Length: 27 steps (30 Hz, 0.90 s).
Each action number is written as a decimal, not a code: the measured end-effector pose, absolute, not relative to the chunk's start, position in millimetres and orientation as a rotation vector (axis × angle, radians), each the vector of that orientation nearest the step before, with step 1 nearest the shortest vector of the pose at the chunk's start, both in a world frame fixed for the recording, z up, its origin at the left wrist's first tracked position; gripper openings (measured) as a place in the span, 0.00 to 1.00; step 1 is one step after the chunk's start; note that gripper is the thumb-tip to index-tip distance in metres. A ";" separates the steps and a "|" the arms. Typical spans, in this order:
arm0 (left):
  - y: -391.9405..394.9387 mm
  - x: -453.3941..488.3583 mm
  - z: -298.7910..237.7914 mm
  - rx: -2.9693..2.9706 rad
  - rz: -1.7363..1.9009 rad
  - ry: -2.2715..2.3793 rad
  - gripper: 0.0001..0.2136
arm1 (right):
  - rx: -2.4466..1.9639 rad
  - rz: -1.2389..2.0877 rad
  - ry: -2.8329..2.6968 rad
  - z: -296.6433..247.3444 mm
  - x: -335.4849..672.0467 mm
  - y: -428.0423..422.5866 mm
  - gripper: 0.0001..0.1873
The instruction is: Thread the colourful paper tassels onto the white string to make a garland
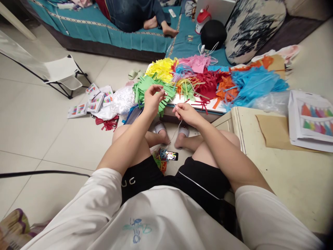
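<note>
My left hand [154, 99] is raised in front of the green fringed paper [145, 86], fingertips pinched on what looks like one end of a thin white string. My right hand [187, 114], lower and to the right, pinches the white string [174, 133], which hangs from it toward the floor between my feet. A small red strip shows by the right fingertips; whether they hold it I cannot make out. Beyond both hands lie heaps of cut tissue fringe: yellow [162, 69], pink [195, 62], dark red [208, 83], orange [227, 88] and blue [260, 85].
A lit phone [171, 156] lies on the floor beside colourful tassels [160, 161]. Printed packets [95, 100] and shiny white fringe [122, 100] are at left, near a folding stool [62, 69]. A cabinet [281, 184] stands right, bearing a printed bag [309, 119]. Someone's legs [132, 15] rest on the sofa.
</note>
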<state>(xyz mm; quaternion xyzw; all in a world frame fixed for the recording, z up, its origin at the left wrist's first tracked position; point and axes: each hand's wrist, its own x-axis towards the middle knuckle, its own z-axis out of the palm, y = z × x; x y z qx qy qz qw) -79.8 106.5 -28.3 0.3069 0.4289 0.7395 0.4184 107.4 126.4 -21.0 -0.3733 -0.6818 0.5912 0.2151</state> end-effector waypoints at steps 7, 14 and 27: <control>102.8 -90.0 -22.1 0.816 2.039 1.169 0.22 | -1.026 1.622 -2.172 -30.9 109.8 131.2 0.14; 99.4 -84.1 -28.1 1.446 1.680 1.150 0.24 | -0.830 1.309 -2.144 -36.5 113.1 140.2 0.22; 104.9 -78.1 -40.0 1.595 1.665 1.114 0.23 | -0.759 1.359 -1.800 -31.8 101.7 133.3 0.18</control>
